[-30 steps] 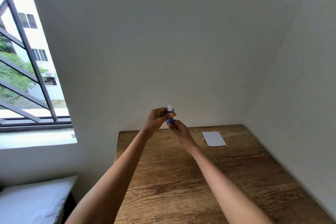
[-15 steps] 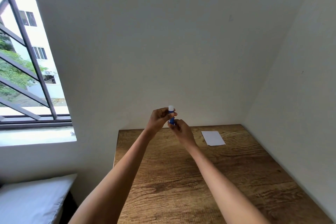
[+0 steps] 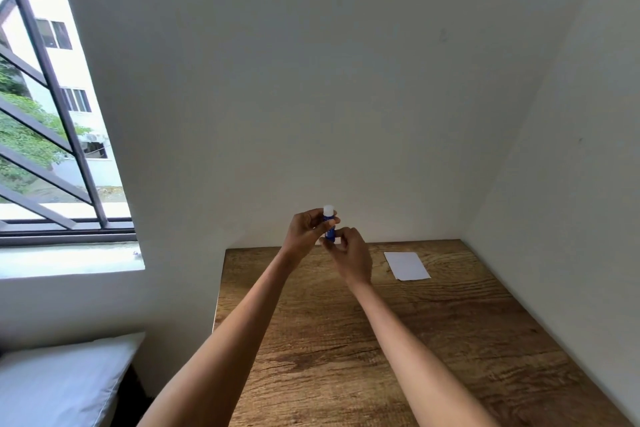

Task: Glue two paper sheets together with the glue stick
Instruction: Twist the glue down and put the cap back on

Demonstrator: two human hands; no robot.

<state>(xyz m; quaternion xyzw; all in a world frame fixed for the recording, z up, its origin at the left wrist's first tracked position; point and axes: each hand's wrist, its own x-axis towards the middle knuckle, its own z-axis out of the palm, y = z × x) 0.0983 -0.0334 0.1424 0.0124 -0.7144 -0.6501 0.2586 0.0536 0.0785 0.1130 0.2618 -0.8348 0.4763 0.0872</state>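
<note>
A blue glue stick [image 3: 329, 229] with white tip, white paper [image 3: 408, 265], and a brown wood-grain table [image 3: 433, 340].

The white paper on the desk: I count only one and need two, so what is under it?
The white paper lies flat on the wooden desk, with only wood showing around it. Whether a second sheet lies beneath cannot be seen; its top covers that.

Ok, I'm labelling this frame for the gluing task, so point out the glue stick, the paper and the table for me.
glue stick [image 3: 329, 222]: head view, on its blue barrel between the hands.
paper [image 3: 408, 265]: head view, middle of the white sheet.
table [image 3: 346, 357]: head view, bare wood between the forearms.
</note>
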